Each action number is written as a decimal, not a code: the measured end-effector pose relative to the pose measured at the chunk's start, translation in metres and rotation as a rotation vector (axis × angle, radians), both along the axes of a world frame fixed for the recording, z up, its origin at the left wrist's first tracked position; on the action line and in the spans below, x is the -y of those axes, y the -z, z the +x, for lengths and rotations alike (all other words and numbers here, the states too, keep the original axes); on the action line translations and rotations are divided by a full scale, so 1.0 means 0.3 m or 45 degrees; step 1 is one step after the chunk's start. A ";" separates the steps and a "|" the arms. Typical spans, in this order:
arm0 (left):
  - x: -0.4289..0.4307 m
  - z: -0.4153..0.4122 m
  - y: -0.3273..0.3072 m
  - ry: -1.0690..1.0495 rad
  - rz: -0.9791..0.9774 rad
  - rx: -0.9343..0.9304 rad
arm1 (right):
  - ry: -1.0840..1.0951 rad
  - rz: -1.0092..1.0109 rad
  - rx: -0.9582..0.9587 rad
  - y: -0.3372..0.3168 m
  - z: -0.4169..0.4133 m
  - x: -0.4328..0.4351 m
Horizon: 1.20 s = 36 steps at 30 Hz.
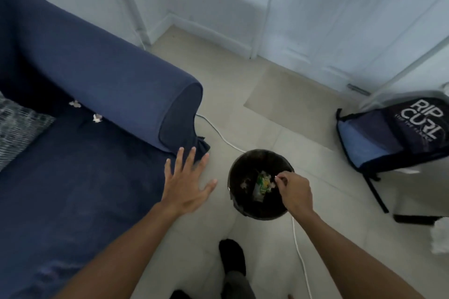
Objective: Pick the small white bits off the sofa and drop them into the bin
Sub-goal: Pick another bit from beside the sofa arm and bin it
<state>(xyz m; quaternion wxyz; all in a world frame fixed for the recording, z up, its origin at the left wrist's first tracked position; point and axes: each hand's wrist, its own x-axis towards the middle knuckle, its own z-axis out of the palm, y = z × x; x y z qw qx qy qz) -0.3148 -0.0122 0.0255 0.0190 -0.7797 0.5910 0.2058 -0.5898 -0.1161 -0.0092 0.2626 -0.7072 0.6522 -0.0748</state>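
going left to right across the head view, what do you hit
patterned cushion → white bits on the sofa → left hand spread open → bin → right hand pinched over the bin → backpack

A dark backpack (398,133) leans at right, a white cable (302,260) crosses the tiled floor (243,94), a grey patterned cushion (17,126) far left.

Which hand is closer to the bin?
The right hand. It's over the bin, fingertips pinched above the rubbish. The left hand is spread open beside the bin, at the sofa edge.
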 end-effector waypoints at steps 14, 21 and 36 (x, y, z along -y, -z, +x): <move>0.135 -0.163 0.062 0.188 0.037 0.026 | -0.067 0.344 -0.224 0.117 -0.172 0.016; 0.149 -0.148 0.068 0.200 0.032 0.021 | -0.109 0.386 -0.342 0.104 -0.168 0.012; 0.125 -0.033 -0.018 0.123 -0.057 0.026 | -0.266 0.276 -0.382 -0.010 -0.053 0.053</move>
